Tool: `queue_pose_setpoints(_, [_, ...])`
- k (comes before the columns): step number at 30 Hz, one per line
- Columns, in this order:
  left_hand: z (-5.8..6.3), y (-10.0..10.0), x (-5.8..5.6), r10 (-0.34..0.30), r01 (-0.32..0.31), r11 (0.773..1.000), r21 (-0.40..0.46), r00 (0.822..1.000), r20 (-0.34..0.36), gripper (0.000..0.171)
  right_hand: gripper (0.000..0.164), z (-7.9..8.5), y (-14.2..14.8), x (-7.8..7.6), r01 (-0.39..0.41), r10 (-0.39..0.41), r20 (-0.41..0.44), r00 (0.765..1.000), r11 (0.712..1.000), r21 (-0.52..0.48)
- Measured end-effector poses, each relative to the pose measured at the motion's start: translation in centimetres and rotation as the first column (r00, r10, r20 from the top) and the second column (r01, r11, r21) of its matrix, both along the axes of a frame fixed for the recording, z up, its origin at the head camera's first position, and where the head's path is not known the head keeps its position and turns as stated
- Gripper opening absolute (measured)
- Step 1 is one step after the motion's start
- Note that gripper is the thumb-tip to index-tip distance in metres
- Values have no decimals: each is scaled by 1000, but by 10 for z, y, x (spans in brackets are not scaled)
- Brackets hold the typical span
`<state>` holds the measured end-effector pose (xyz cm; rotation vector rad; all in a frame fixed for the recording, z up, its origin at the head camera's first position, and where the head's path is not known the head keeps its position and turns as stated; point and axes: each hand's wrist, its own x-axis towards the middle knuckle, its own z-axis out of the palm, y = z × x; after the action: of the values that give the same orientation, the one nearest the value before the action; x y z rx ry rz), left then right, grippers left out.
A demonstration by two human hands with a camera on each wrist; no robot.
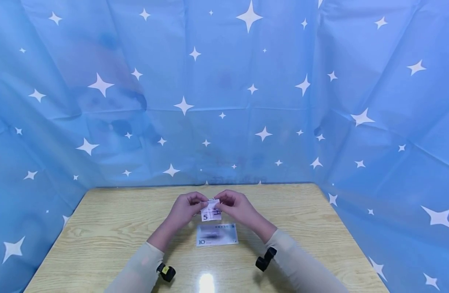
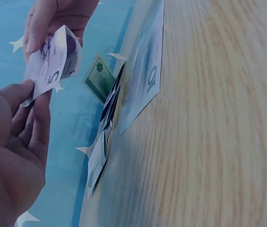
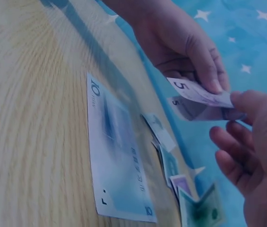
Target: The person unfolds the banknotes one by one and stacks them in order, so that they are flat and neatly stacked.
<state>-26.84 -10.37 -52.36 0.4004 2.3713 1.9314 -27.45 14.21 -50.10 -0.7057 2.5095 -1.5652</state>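
Note:
A folded purple 5 yuan banknote (image 1: 211, 211) is held up above the table between both hands. My left hand (image 1: 187, 206) pinches its left edge between thumb and fingers. At the other side, the thumb and fingers of my right hand (image 1: 236, 205) grip it too. Seen from the right wrist, the folded note (image 3: 202, 94) has two layers standing apart, each showing a 5. Closer to me, a blue-grey 10 yuan banknote (image 1: 217, 235) lies flat on the table.
Beyond the 10 yuan note, several folded or creased banknotes lie on the wooden table (image 1: 110, 232), among them a green one (image 2: 99, 79) and a pale one (image 3: 158, 131). My hands hide them in the head view. A blue star-patterned curtain (image 1: 224, 81) hangs behind the table.

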Motion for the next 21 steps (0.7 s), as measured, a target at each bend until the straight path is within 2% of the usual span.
queue_pose_setpoints(7, [-1,0,-1,-25,25,1000,15,1000,2,3,16,0,8,-4,-14,16,-58,998,999,33])
queue_pose_setpoints(14, [1,-2,1,-64,64,998,-10,998,8,7,15,-2,13,-6,-40,47,-168,985,998,42])
queue_pose_setpoints(16, [1,-2,2,-68,68,997,-21,998,14,9,15,-1,14,-5,-33,39,-159,987,998,45])
queue_pose_setpoints(21, [-1,-4,0,-66,66,998,-17,998,19,9,9,1,19,0,-4,6,-66,998,1000,29])
